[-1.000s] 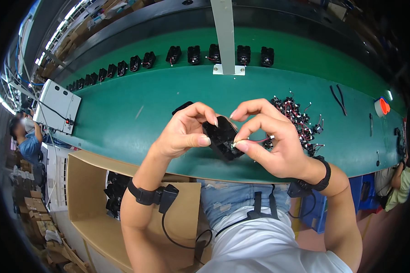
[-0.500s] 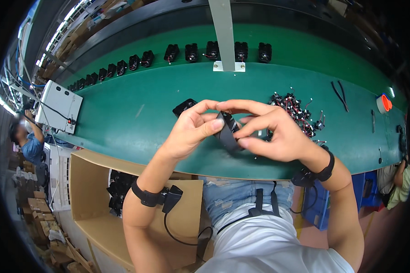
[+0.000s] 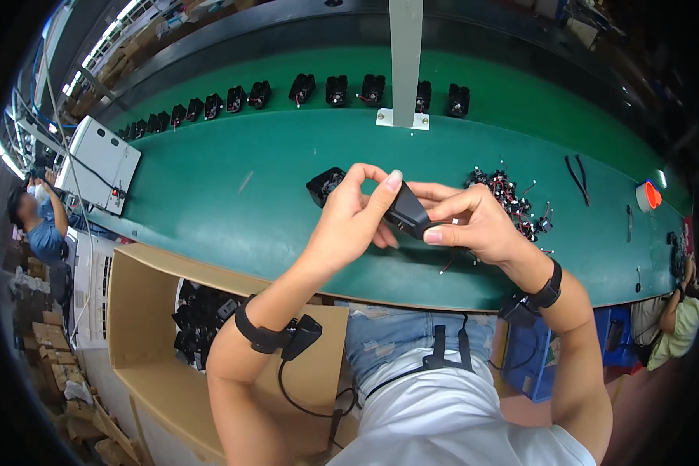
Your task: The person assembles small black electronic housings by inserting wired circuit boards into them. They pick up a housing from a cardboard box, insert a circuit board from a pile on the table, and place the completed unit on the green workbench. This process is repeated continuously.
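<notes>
Between my two hands is a black plastic housing (image 3: 408,208), tilted above the green workbench (image 3: 233,225). My left hand (image 3: 357,206) grips its left end, thumb on top and fingers beneath. The fingertips of my right hand (image 3: 474,225) pinch the lower right end. Just past my left hand lies another black housing (image 3: 324,185), partly hidden by the fingers. Behind my right hand spreads a pile of small black parts with red and black wires (image 3: 512,198).
Along the bench's far side stands a row of black units (image 3: 303,89), behind a metal post (image 3: 405,62). Black pliers (image 3: 578,180) and an orange-and-white container (image 3: 648,196) are at the right. A white box (image 3: 101,167) stands left; a carton of black parts (image 3: 198,314) sits below. Other people work both sides.
The black housing has been turned in my hands, so a broad smooth face now shows. Both hands still hold it. The view has shifted slightly.
</notes>
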`<state>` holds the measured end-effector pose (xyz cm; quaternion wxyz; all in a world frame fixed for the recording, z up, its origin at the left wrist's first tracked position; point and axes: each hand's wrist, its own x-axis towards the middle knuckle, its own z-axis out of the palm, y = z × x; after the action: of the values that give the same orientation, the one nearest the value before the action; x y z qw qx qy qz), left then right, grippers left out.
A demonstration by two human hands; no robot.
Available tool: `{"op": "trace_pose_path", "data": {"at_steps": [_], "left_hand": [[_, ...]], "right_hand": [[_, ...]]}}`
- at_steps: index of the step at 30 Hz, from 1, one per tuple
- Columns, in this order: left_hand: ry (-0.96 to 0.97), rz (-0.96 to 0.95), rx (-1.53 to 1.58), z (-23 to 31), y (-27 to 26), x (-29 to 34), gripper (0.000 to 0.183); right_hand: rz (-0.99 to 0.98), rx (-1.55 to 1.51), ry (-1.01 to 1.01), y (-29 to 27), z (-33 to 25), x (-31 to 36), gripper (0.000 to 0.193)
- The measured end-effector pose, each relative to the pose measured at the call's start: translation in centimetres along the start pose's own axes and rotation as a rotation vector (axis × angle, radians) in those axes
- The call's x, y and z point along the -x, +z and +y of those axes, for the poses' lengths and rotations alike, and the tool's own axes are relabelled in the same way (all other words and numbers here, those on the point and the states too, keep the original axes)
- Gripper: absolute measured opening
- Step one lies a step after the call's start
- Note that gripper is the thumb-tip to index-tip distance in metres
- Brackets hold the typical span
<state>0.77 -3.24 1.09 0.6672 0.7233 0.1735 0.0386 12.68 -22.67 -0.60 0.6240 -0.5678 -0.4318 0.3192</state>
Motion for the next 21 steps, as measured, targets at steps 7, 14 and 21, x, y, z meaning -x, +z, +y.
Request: {"op": "trace_pose_path", "data": {"at_steps": [7, 14, 21], "left_hand": [[0.448, 0.329, -1.123, -2.7, -5.3, -1.8, 0.056], [0.104, 0.059, -1.195, -3.4, -4.5, -2.2, 0.069], [0.266, -0.016, -1.059, -3.4, -4.3, -1.8, 0.062]], "right_hand": [[0.265, 1.158, -0.01, -16.1, 1.0, -6.4, 0.03], [0.361, 1.248, 0.206, -23.8, 6.4, -4.8, 0.034], [0.301, 1.459, 0.108, -20.0, 3.6, -4.8, 0.038]]}}
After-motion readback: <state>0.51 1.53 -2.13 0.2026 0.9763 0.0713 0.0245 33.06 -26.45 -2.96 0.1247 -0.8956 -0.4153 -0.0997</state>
